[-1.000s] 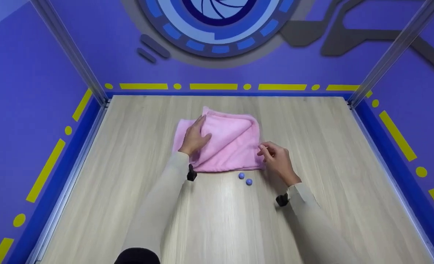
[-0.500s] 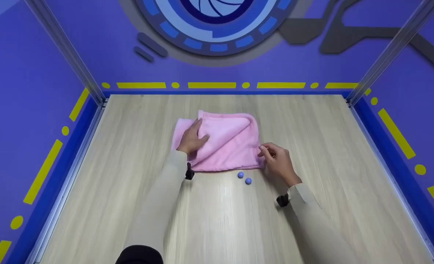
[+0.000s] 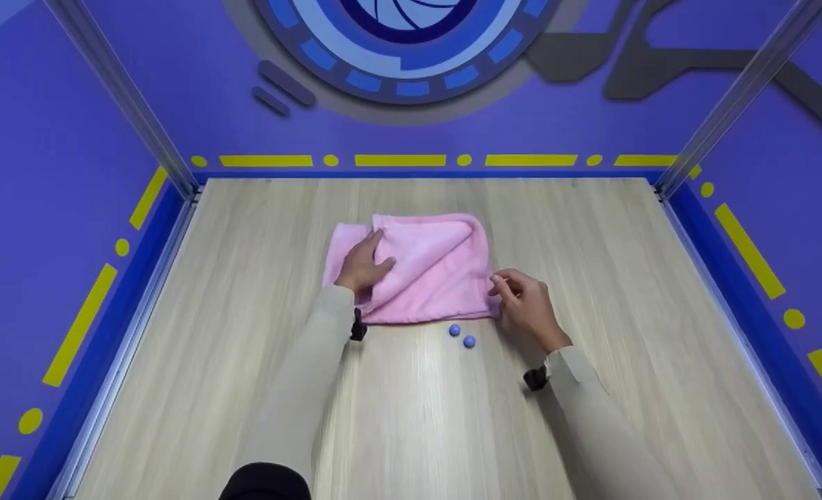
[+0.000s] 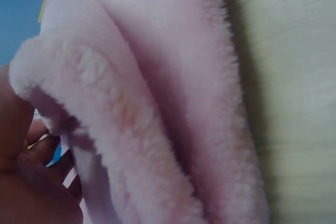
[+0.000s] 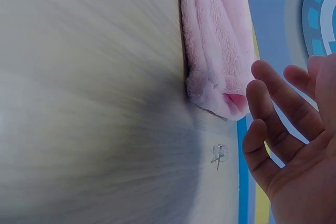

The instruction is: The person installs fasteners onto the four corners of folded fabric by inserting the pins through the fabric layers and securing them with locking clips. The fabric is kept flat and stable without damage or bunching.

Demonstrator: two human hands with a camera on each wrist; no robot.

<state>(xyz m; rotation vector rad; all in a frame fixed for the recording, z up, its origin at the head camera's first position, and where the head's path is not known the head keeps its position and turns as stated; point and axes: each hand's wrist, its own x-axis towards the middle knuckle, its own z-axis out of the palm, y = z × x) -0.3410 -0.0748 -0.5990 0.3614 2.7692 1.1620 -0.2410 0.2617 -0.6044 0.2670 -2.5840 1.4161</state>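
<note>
A pink fleece towel (image 3: 439, 253) lies folded at mid-table, with a diagonal fold across its top. My left hand (image 3: 361, 266) rests at its left side, fingers straight along the edge of the upper flap and thumb apart. In the left wrist view, the thick fluffy edge of the towel (image 4: 121, 114) passes beside the left hand (image 4: 31, 187). My right hand (image 3: 527, 305) hovers just off the towel's right edge, its fingers loosely bent. The right wrist view shows nothing in the palm of the right hand (image 5: 294, 145). Two small blue balls (image 3: 455, 330) sit in front of the towel.
A small clear object with thin prongs (image 5: 219, 153) shows on the table beyond the towel's corner in the right wrist view. Blue-purple walls with yellow markings enclose the wooden table (image 3: 411, 417) at the back and both sides.
The raised corner of the towel's upper flap has come down and lies flatter. My left hand has shifted slightly with it. The right hand has stayed in place.
</note>
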